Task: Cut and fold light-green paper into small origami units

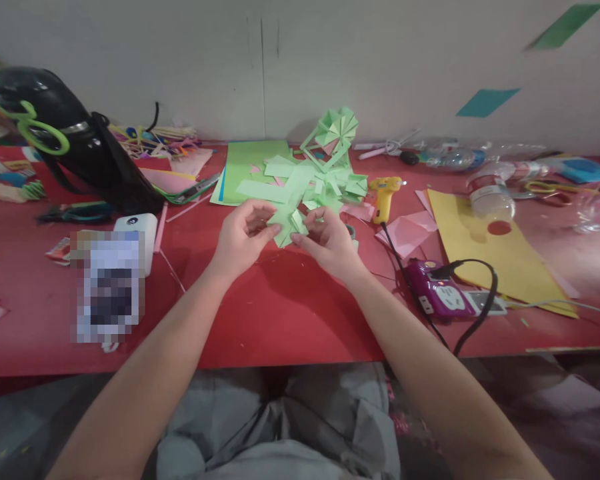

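Between my two hands is a folded piece of light green paper (283, 227), held just above the red table. My left hand (247, 235) pinches its left edge between thumb and fingers. On the other side, my right hand (330, 241) grips a raised fold with thumb and curled fingertips. Behind them lie more green paper strips (263, 191) and loose folded green pieces (325, 190). A green paper pinwheel-like form (338, 128) rises at the back, against the wall.
The red table (290, 313) carries a yellow glue gun (384, 197), a purple power socket (437, 290) with cables, yellow paper sheets (500, 253) and plastic bottles (490, 190) on the right. Leftward are a black bottle (80, 140), pliers (75, 213) and a pixelated object (111, 287).
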`<state>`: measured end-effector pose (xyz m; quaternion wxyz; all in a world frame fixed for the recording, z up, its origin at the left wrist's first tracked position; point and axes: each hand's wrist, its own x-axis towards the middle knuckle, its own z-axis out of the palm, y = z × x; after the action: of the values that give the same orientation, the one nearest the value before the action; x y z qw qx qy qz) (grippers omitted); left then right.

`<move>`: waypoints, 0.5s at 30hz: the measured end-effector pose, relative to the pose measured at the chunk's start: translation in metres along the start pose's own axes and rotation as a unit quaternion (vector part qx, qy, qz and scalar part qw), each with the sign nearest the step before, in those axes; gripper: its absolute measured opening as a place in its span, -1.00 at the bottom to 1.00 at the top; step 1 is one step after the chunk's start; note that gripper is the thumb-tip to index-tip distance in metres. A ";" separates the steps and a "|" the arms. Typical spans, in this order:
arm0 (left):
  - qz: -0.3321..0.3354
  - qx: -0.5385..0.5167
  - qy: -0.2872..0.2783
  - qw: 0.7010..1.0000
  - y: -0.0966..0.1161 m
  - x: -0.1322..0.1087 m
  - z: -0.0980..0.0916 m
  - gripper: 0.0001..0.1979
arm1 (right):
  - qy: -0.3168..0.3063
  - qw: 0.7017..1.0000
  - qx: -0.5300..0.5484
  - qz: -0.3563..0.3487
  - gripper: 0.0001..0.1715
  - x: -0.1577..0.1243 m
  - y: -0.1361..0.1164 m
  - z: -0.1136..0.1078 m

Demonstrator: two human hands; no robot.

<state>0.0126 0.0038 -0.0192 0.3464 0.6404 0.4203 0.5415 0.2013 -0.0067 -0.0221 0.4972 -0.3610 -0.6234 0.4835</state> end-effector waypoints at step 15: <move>0.012 0.036 -0.018 0.999 -0.001 -0.004 0.002 -0.79 | 0.033 0.997 -0.061 -0.046 -0.66 0.003 0.004 -0.001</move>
<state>0.0147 0.0009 -0.0217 0.3246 0.6672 0.4254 0.5182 0.2015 -0.0025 -0.0249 0.5160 -0.3777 -0.6510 0.4091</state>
